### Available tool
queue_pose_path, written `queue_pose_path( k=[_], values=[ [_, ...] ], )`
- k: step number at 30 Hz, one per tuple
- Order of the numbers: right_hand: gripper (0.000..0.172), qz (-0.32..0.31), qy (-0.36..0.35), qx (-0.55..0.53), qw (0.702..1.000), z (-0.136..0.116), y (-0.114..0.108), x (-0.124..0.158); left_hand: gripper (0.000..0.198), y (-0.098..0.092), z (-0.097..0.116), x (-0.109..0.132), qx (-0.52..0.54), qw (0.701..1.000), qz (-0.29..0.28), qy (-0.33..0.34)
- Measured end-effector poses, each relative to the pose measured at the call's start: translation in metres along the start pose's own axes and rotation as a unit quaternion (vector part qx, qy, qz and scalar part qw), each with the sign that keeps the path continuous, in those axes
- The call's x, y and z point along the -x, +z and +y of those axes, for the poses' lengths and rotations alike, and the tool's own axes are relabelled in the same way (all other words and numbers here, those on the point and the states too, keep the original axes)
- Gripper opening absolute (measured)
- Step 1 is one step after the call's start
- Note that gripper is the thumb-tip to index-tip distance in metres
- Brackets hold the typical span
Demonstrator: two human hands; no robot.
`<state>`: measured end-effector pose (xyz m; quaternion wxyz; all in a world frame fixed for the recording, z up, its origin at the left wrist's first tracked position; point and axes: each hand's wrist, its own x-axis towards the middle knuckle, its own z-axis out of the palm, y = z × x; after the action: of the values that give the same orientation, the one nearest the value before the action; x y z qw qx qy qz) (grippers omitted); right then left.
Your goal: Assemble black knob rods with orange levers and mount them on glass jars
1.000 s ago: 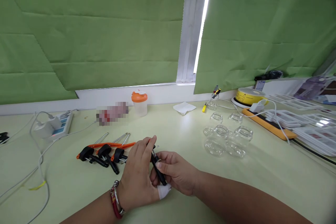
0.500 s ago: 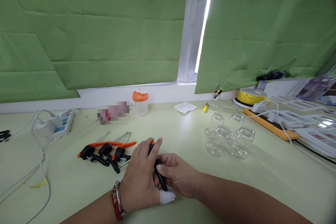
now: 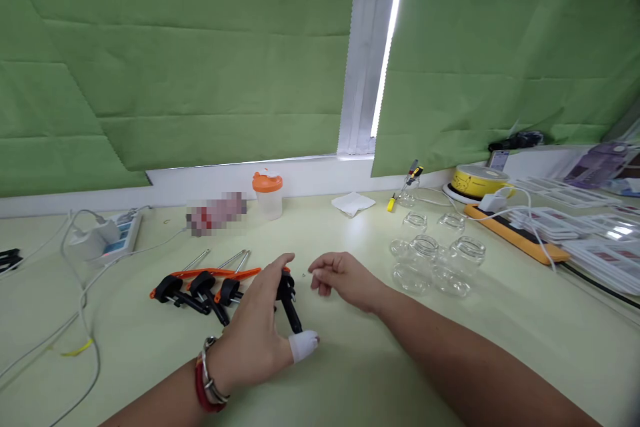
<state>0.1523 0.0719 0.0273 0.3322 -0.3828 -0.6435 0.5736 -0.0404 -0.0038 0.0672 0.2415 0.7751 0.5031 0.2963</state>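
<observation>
My left hand (image 3: 257, 337) rests on the table with its fingers closed around a black and orange bar clamp (image 3: 289, 303). The thumb has a white bandage on its tip, and the index finger reaches over the clamp's head. My right hand (image 3: 343, 278) hovers just right of the clamp without touching it. Its fingers are curled in a loose pinch, and I cannot see whether anything is in them. A tiny speck (image 3: 303, 275) lies on the table between the hands. Three more clamps (image 3: 200, 283) lie to the left.
Several clear glass jars (image 3: 433, 260) stand to the right. An orange-lidded cup (image 3: 267, 195), a white tissue (image 3: 353, 203) and a small screwdriver (image 3: 391, 203) lie near the wall. A power strip (image 3: 113, 237) with cables is on the left, and an orange power strip (image 3: 520, 237) and trays are on the right.
My right hand has let go of the clamp and moved up and to the right. My left hand keeps the clamp and has shifted slightly left.
</observation>
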Motion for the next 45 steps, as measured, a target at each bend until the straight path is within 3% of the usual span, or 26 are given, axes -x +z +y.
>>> queue_pose_path(
  k=[1,3,8,12,19,25,28,31,34,38,41,45],
  values=[
    [0.022,0.056,-0.018,0.066,0.996,0.005,-0.005,-0.005,0.091,-0.004,0.002,0.000,0.030,0.999,-0.020,-0.021],
    [0.021,0.106,-0.075,0.212,0.969,0.017,-0.011,-0.015,0.090,-0.011,0.007,-0.001,0.090,0.992,-0.069,-0.060],
    [0.028,0.070,-0.138,0.409,0.899,0.034,-0.003,-0.029,0.078,-0.016,0.015,-0.002,0.250,0.938,-0.195,-0.139],
    [0.021,0.032,-0.159,0.489,0.857,0.034,0.003,-0.030,0.066,-0.013,0.015,-0.004,0.364,0.884,-0.219,-0.194],
    [0.017,0.019,-0.147,0.426,0.893,0.025,0.002,-0.022,0.043,-0.004,0.006,-0.005,0.450,0.823,-0.248,-0.242],
    [0.012,0.023,-0.097,0.366,0.925,0.019,0.002,-0.013,0.037,0.000,0.004,-0.008,0.462,0.810,-0.243,-0.267],
    [0.010,0.049,-0.049,0.258,0.964,0.018,-0.003,-0.011,0.035,0.000,0.001,-0.009,0.462,0.806,-0.241,-0.280],
    [0.014,0.025,-0.008,0.098,0.995,0.011,-0.008,-0.008,0.036,0.000,-0.002,-0.011,0.466,0.802,-0.244,-0.284],
    [0.015,-0.014,0.012,-0.023,1.000,-0.002,-0.011,0.000,0.035,0.000,-0.004,-0.012,0.474,0.797,-0.249,-0.280],
    [0.021,-0.092,0.007,-0.095,0.991,-0.016,-0.007,0.012,0.031,0.000,-0.005,-0.014,0.488,0.794,-0.248,-0.265],
    [0.020,-0.128,0.004,-0.097,0.987,-0.021,0.001,0.018,0.025,0.001,-0.005,-0.014,0.500,0.789,-0.254,-0.253],
    [0.014,-0.132,-0.017,-0.051,0.990,-0.021,0.012,0.022,0.016,0.002,-0.005,-0.014,0.508,0.790,-0.246,-0.239]
  ],
)
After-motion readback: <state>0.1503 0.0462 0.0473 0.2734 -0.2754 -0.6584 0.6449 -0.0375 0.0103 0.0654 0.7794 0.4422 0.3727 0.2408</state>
